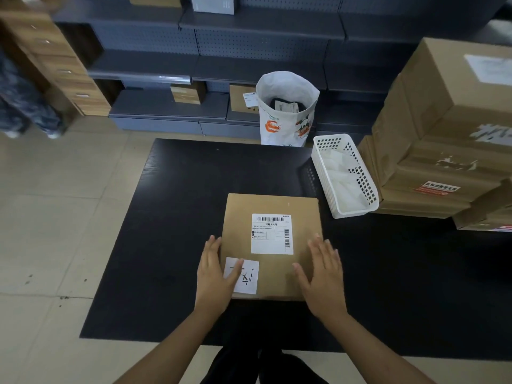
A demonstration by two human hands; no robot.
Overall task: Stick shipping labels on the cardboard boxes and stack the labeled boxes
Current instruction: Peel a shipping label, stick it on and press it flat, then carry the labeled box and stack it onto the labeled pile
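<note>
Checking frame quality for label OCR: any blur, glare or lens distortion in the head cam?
Head view: shipping label on the cardboard box is fairly sharp, barcode visible, small print too soft to read; edges are smeared, notably the box stack and top-left drawers; wide-angle bending of the shelves; mild glare on one shelf edge.

The shipping label (pixel 272 233) on the cardboard box (pixel 270 245) carries barcodes and a bold line that seems to read 话最大头笔; its finer print is illegible. At the box's seven o'clock corner, a white slip (pixel 246 275) bears handwritten strokes I cannot read.
</note>
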